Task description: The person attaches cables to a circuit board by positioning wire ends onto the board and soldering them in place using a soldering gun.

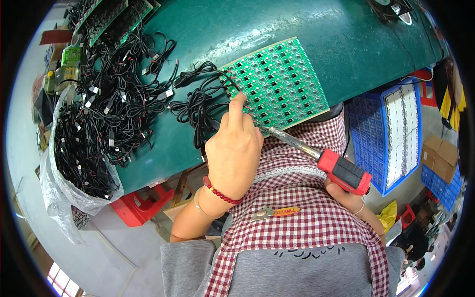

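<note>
A green circuit-board panel (pixel 286 81) with rows of small parts lies near the table's front edge, red wires along its left side. At that side my left hand (pixel 233 143) is closed, its index fingertip at the end of a black cable (pixel 232 81); the thumb is mostly hidden. Below and to the right, my right hand (pixel 345 196) grips a red and black soldering iron (pixel 344 171). The iron's metal shaft slants up left, and its tip is near the panel's lower left corner, close to my left hand. Contact there cannot be made out.
Heaped black cables (pixel 116 106) cover the left of the green table (pixel 203 37), partly over a clear plastic bag (pixel 49 173). More board panels (pixel 111 22) lie at the far left. A red stool (pixel 143 205) stands below; blue crates (pixel 383 138) and cartons (pixel 439 156) are at right.
</note>
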Demonstrator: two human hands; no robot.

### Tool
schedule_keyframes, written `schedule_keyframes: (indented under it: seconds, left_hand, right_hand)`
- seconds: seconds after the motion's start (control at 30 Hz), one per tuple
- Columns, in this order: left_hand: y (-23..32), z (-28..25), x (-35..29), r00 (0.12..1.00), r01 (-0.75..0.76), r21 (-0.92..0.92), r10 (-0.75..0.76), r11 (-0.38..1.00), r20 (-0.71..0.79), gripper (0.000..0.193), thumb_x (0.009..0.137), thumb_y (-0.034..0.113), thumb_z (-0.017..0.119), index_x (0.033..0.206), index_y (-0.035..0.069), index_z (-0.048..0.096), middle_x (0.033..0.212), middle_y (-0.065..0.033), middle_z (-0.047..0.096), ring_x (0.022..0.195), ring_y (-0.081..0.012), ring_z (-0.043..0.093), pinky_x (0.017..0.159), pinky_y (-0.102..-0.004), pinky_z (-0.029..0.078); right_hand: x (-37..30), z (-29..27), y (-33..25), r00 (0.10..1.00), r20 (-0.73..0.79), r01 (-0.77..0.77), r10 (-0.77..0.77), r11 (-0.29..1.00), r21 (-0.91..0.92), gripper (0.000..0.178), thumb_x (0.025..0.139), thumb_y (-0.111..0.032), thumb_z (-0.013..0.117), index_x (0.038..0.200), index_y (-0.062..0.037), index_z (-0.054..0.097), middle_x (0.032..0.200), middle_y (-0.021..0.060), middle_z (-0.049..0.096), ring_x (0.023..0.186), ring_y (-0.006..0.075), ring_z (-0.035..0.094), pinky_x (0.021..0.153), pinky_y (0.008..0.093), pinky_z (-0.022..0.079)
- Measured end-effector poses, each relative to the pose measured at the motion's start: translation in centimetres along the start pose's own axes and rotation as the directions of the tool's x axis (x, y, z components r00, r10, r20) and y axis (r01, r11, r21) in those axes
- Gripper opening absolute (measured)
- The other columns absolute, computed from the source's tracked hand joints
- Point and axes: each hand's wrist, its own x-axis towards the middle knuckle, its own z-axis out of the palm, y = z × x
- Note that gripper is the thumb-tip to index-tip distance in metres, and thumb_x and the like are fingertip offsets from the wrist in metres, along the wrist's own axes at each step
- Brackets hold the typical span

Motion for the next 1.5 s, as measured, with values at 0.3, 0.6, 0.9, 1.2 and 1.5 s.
schedule_keyframes:
  seconds: [0.3, 0.6, 0.9, 1.2, 1.5]
  left_hand:
    - [0.0, -0.1, 0.1, 1.0, -0.006, 0.012, 0.006, 1.0, 0.015, 0.013, 0.072, 0.005, 0.064, 0.08, -0.002, 0.056, 0.12, -0.0104, 0.05, 0.085, -0.02, 0.06, 0.056, -0.0303, 0.054]
    - [-0.2, -0.4, -0.1, 0.999, -0.037, -0.013, 0.037, 0.999, 0.014, 0.012, 0.073, 0.005, 0.063, 0.08, -0.002, 0.056, 0.119, -0.0105, 0.051, 0.088, -0.0219, 0.058, 0.06, -0.0308, 0.054]
    - [-0.8, -0.2, 0.3, 0.995, -0.097, -0.081, 0.094, 0.992, -0.038, 0.01, 0.072, 0.002, 0.063, 0.078, 0.0, 0.056, 0.11, -0.0085, 0.054, 0.09, -0.0239, 0.057, 0.067, -0.033, 0.052]
    - [-0.9, -0.3, 0.9, 0.996, -0.09, -0.112, 0.087, 0.99, -0.026, 0.01, 0.07, 0.002, 0.066, 0.074, 0.002, 0.057, 0.106, -0.0063, 0.056, 0.089, -0.0241, 0.059, 0.067, -0.035, 0.052]
    - [-0.8, -0.2, 0.9, 0.995, -0.1, -0.063, 0.099, 0.993, -0.01, 0.009, 0.07, 0.002, 0.065, 0.074, 0.002, 0.057, 0.105, -0.006, 0.055, 0.088, -0.0226, 0.059, 0.063, -0.0337, 0.052]
  right_hand:
    - [-1.2, -0.8, 1.1, 0.974, 0.037, -0.227, 0.224, 0.949, 0.22, 0.023, 0.077, -0.017, 0.073, 0.092, -0.0031, 0.061, 0.083, 0.0048, 0.058, 0.078, 0.0179, 0.057, 0.07, 0.0326, 0.046]
    - [-0.1, -0.3, -0.7, 0.992, 0.026, -0.127, 0.124, 0.983, 0.135, 0.02, 0.075, -0.013, 0.072, 0.088, -0.0032, 0.062, 0.082, 0.0062, 0.058, 0.072, 0.0178, 0.057, 0.066, 0.0297, 0.046]
    - [0.0, -0.1, -0.7, 0.995, 0.037, -0.095, 0.091, 0.988, 0.126, 0.022, 0.076, -0.016, 0.073, 0.089, -0.003, 0.062, 0.081, 0.0065, 0.059, 0.072, 0.0179, 0.057, 0.063, 0.0304, 0.046]
    - [-0.2, -0.1, -0.2, 0.999, 0.024, -0.05, 0.049, 0.999, 0.02, 0.025, 0.076, -0.023, 0.074, 0.09, -0.0048, 0.063, 0.081, 0.0058, 0.059, 0.071, 0.0193, 0.059, 0.064, 0.0312, 0.047]
    - [-1.1, -0.4, -0.2, 0.983, -0.011, -0.178, 0.182, 0.969, 0.174, 0.021, 0.075, -0.015, 0.072, 0.089, -0.0034, 0.062, 0.084, 0.0066, 0.058, 0.074, 0.0199, 0.057, 0.067, 0.0322, 0.046]
